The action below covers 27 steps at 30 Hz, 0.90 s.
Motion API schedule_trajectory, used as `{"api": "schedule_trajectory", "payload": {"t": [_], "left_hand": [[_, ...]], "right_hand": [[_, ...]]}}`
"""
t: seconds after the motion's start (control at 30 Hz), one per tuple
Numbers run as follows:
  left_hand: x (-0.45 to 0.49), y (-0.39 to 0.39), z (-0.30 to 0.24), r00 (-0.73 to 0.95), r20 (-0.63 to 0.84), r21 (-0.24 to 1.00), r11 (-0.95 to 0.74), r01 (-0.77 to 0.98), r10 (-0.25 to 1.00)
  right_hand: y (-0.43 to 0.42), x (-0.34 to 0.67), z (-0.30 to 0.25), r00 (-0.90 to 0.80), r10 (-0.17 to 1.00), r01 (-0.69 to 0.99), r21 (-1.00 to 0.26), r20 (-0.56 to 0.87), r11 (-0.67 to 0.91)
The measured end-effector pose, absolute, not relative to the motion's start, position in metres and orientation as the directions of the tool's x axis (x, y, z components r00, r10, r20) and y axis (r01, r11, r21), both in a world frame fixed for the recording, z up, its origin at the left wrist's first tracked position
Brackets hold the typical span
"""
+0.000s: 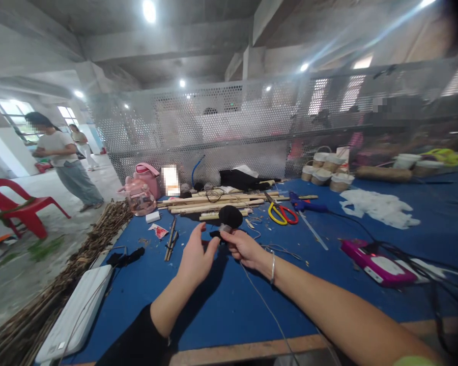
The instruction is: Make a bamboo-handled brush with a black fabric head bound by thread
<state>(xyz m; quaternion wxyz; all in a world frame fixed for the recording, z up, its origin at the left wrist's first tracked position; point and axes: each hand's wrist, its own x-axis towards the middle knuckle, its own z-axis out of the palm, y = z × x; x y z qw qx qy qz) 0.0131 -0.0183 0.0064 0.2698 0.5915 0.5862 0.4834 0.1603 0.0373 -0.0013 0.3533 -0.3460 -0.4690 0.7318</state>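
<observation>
My right hand (246, 248) is closed in a pinch on the grey neck of a black round bundle (231, 217), which looks like gathered cloth. Thumb and fingers apart, my left hand (198, 254) is beside the bundle's lower end; whether its fingertips touch the dark part there is hard to see. From below my right hand a thin grey cord (265, 300) trails over the table's front edge. Beyond the bundle lie wooden sticks (232, 202) and scissors (284, 214) with one yellow and one red handle. A blue glue gun (307, 204) rests right of them.
On the blue table (137, 315) stand a pink bag (147, 185), several small pots (322, 175) and a magenta power strip (377, 264) with black cables. White crumpled cloth (379, 208) lies at right. A white power bank (76, 315) and twigs (95, 234) line the left. People stand beyond.
</observation>
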Motion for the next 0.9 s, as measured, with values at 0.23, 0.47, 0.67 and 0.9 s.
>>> {"api": "schedule_trajectory", "payload": {"t": [0.23, 0.47, 0.67, 0.9], "left_hand": [[0.015, -0.022, 0.007, 0.026, 0.437, 0.719, -0.367, 0.591, 0.899], [0.005, -0.019, 0.02, -0.122, 0.403, 0.791, -0.279, 0.545, 0.907], [0.011, -0.019, 0.021, -0.103, 0.209, 0.964, -0.187, 0.188, 0.973], [0.013, -0.024, 0.027, 0.203, 0.033, 0.967, 0.02, -0.252, 0.979]], "right_hand": [[0.032, 0.16, 0.007, -0.497, 0.864, -0.17, -0.968, -0.079, -0.186], [0.027, 0.166, 0.016, -0.356, 0.933, -0.073, -0.997, 0.054, 0.03], [0.025, 0.168, 0.021, -0.382, 0.921, -0.097, -0.995, 0.073, 0.039], [0.031, 0.17, 0.019, -0.423, 0.901, -0.253, -0.967, 0.099, -0.012]]}}
